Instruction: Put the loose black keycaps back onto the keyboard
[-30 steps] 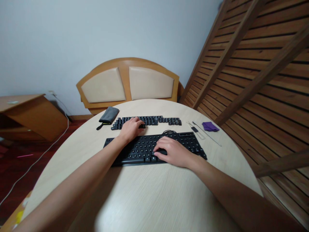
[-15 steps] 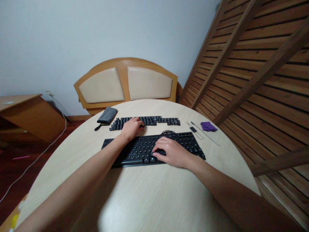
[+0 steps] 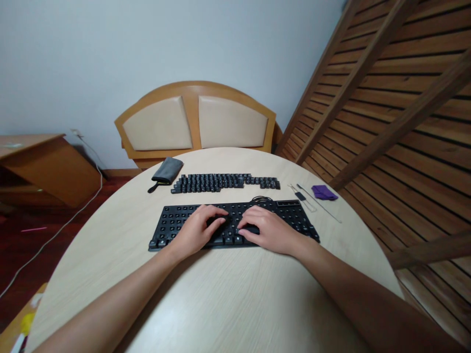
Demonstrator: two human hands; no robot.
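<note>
A black keyboard (image 3: 206, 243) lies on the round table, most of its keys without caps. My left hand (image 3: 195, 230) is over its middle, fingers curled in a pinch around a small dark keycap (image 3: 225, 218) that is mostly hidden. Just right of it, my right hand (image 3: 270, 229) rests on the keyboard, thumb and index close together at the lower middle keys. What lies between those fingertips, if anything, cannot be made out. Behind the keyboard, loose black keycaps (image 3: 206, 182) are laid out in rows.
A dark grey pouch (image 3: 168, 170) lies at the back left of the table (image 3: 228, 294). To the right are a wire keycap puller (image 3: 300, 196), a thin metal rod (image 3: 324, 207) and a folded purple cloth (image 3: 324, 192). A slatted wooden screen (image 3: 405, 108) leans beyond the right edge.
My left hand has come back from the rows of loose keycaps to the middle of the keyboard. My right hand stays at about the same keys. The view has shifted slightly.
</note>
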